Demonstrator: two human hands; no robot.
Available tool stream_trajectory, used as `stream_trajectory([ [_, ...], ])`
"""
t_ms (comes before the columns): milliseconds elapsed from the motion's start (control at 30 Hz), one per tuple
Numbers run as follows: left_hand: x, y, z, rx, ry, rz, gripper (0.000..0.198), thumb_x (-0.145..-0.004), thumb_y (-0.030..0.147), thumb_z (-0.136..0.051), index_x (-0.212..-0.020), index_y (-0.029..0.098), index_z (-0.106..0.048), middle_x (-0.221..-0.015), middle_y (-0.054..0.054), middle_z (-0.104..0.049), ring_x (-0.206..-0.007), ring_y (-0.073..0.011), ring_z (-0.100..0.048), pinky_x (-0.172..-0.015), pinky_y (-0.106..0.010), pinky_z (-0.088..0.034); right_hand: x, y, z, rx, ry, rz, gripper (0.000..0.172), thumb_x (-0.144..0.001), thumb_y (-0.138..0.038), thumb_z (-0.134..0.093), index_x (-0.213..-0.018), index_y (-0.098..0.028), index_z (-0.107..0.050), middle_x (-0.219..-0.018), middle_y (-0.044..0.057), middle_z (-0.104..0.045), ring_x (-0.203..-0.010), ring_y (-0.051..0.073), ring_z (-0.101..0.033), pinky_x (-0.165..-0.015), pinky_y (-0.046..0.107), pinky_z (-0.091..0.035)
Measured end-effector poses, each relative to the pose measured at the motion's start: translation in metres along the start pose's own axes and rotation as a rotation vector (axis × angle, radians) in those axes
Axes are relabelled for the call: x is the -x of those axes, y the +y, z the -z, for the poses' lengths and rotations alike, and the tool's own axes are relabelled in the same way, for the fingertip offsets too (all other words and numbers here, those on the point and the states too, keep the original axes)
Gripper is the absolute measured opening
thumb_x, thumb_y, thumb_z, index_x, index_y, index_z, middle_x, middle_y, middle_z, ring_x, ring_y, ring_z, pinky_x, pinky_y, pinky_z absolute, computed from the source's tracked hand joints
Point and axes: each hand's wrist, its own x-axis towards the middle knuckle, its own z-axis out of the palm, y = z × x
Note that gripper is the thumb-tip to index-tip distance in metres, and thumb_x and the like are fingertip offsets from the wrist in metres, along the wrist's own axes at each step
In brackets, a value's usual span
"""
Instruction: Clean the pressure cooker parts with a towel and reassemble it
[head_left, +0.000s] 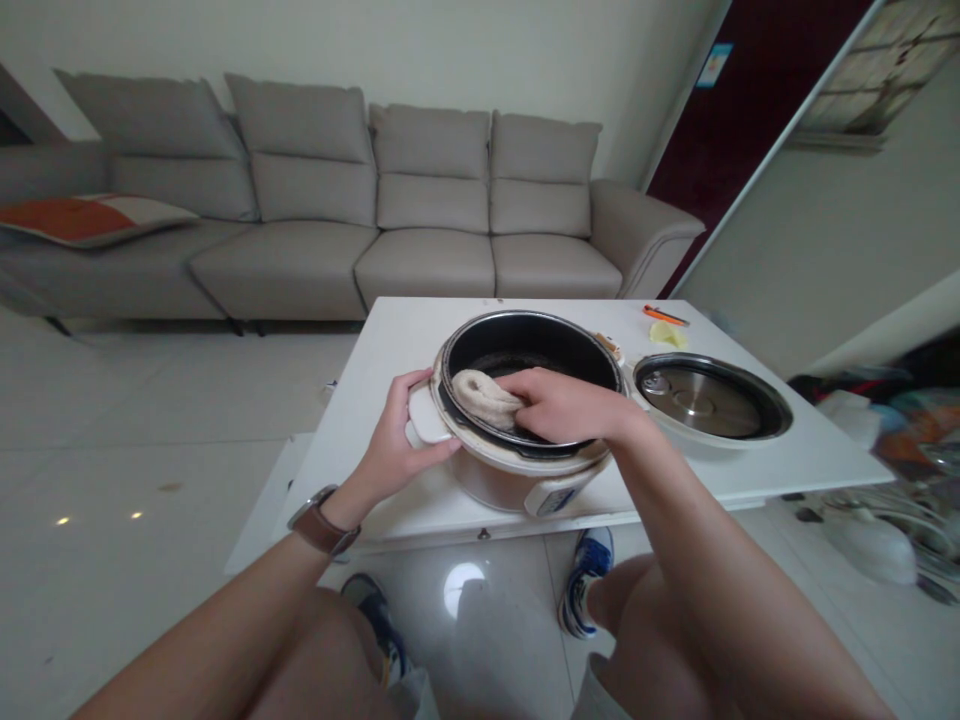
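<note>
A white electric pressure cooker (487, 482) stands without its lid on the table, its dark inner pot (540, 335) showing. My left hand (401, 435) is closed around the white side handle (427, 415), thumb in front and fingers behind. Inside the rim, at the near left wall of the pot, my right hand (562, 405) grips a folded off-white cloth (484, 398); some of its fingertips are hidden in the cloth and the pot. To the right of the cooker, the round lid (694, 400) lies with its metal underside up.
The cooker sits near the front edge of the white table (405, 330). At the far right lie an orange utility knife (664, 315) and a pale yellow scrap (667, 335). A grey sofa (427, 250) stands behind, and blurred clutter (877, 540) covers the floor at right.
</note>
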Motion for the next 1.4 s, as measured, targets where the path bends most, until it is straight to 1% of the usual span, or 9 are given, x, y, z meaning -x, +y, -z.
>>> stream_trajectory([
  [200, 0.0, 0.0, 0.001, -0.034, 0.004, -0.016, 0.083, -0.073, 0.042, -0.085, -0.141, 0.024, -0.04, -0.14, -0.013, -0.048, -0.134, -0.0327, -0.05, -0.115, -0.051, -0.04, 0.017, -0.001, 0.021, 0.083, -0.116, -0.315, 0.024, -0.059, -0.005, -0.049, -0.069, -0.016, -0.068, -0.072, 0.003, -0.072, -0.069, 0.019, -0.062, -0.065, 0.026, -0.043],
  [400, 0.0, 0.001, 0.001, -0.036, 0.004, -0.015, 0.082, -0.074, 0.044, -0.084, -0.14, 0.024, -0.041, -0.14, -0.013, -0.048, -0.133, -0.0319, -0.051, -0.114, -0.049, -0.043, 0.02, 0.002, 0.033, 0.171, 0.312, -0.399, 0.024, -0.058, -0.008, -0.048, -0.07, -0.018, -0.067, -0.068, 0.001, -0.067, -0.074, 0.021, -0.062, -0.066, 0.026, -0.042],
  [567, 0.001, -0.001, 0.001, -0.052, 0.01, -0.02, 0.083, -0.074, 0.043, -0.085, -0.141, 0.023, -0.041, -0.14, -0.013, -0.048, -0.134, -0.0319, -0.05, -0.116, -0.049, -0.04, 0.003, 0.005, 0.021, 0.09, 0.581, -0.213, 0.035, -0.063, -0.009, -0.044, -0.086, -0.015, -0.07, -0.086, 0.002, -0.072, -0.09, 0.023, -0.064, -0.083, 0.028, -0.045],
  [700, 0.001, 0.0, 0.001, -0.036, 0.005, -0.013, 0.082, -0.074, 0.042, -0.084, -0.141, 0.023, -0.04, -0.141, -0.013, -0.048, -0.134, -0.0317, -0.05, -0.116, -0.049, -0.04, -0.012, 0.0, 0.001, -0.062, 0.458, -0.037, 0.041, -0.066, -0.008, -0.045, -0.096, -0.014, -0.071, -0.096, 0.003, -0.072, -0.097, 0.022, -0.063, -0.091, 0.028, -0.046],
  [800, 0.001, 0.0, 0.0, -0.01, -0.001, 0.0, 0.083, -0.074, 0.041, -0.084, -0.142, 0.023, -0.04, -0.141, -0.013, -0.048, -0.133, -0.0319, -0.051, -0.115, -0.05, -0.041, -0.016, -0.005, -0.009, -0.095, 0.326, -0.026, 0.037, -0.068, -0.008, -0.049, -0.098, -0.016, -0.07, -0.094, 0.003, -0.073, -0.096, 0.021, -0.062, -0.091, 0.028, -0.046],
  [1033, 0.002, -0.002, 0.0, -0.01, 0.005, 0.002, 0.084, -0.073, 0.04, -0.085, -0.142, 0.024, -0.04, -0.142, -0.013, -0.048, -0.134, -0.0324, -0.05, -0.116, -0.052, -0.039, -0.007, -0.005, -0.004, -0.146, 0.126, 0.067, 0.043, -0.069, -0.005, -0.051, -0.106, -0.015, -0.07, -0.108, 0.004, -0.073, -0.104, 0.02, -0.063, -0.096, 0.028, -0.045],
  [1200, 0.001, 0.0, 0.0, -0.024, 0.009, -0.003, 0.083, -0.073, 0.041, -0.085, -0.141, 0.024, -0.041, -0.141, -0.013, -0.048, -0.135, -0.0334, -0.049, -0.116, -0.051, -0.04, 0.009, -0.005, 0.012, -0.046, -0.031, -0.103, 0.033, -0.066, -0.007, -0.051, -0.091, -0.015, -0.071, -0.089, 0.001, -0.073, -0.083, 0.019, -0.063, -0.077, 0.025, -0.046],
  [1300, 0.001, -0.001, 0.0, -0.032, 0.009, -0.017, 0.083, -0.073, 0.04, -0.085, -0.141, 0.025, -0.041, -0.141, -0.013, -0.047, -0.136, -0.0331, -0.049, -0.117, -0.05, -0.039, 0.02, -0.003, 0.024, -0.001, -0.004, -0.229, 0.03, -0.061, -0.01, -0.05, -0.082, -0.016, -0.07, -0.077, 0.0, -0.069, -0.075, 0.018, -0.061, -0.066, 0.025, -0.043],
  [1400, 0.001, -0.001, 0.0, -0.033, 0.008, -0.026, 0.082, -0.074, 0.04, -0.085, -0.142, 0.025, -0.041, -0.142, -0.012, -0.047, -0.136, -0.0326, -0.048, -0.118, -0.05, -0.039, 0.026, 0.003, 0.034, 0.009, 0.181, -0.305, 0.029, -0.058, -0.013, -0.049, -0.079, -0.016, -0.068, -0.072, -0.001, -0.064, -0.073, 0.018, -0.058, -0.061, 0.024, -0.04],
])
